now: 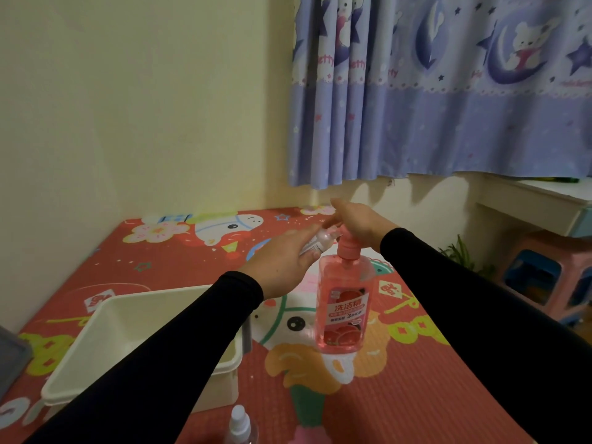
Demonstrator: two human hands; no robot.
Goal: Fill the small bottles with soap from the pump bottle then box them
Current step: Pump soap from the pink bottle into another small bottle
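A pink pump bottle point(346, 309) of soap stands upright on the red patterned mat. My right hand point(358, 224) rests flat on top of its pump head. My left hand point(285, 261) holds a small clear bottle point(320, 241), tilted with its mouth at the pump's spout. A white plastic box point(105, 318) sits to the left, partly under my left forearm; I see nothing inside the visible part. Another small clear bottle with a white spray cap point(239, 426) stands at the bottom edge.
The mat point(416, 379) covers a surface against a cream wall. A blue curtain point(448, 91) hangs behind. A white desk point(544, 200) and pink stools point(544, 277) stand to the right, with a grey object point(9, 354) at the left edge.
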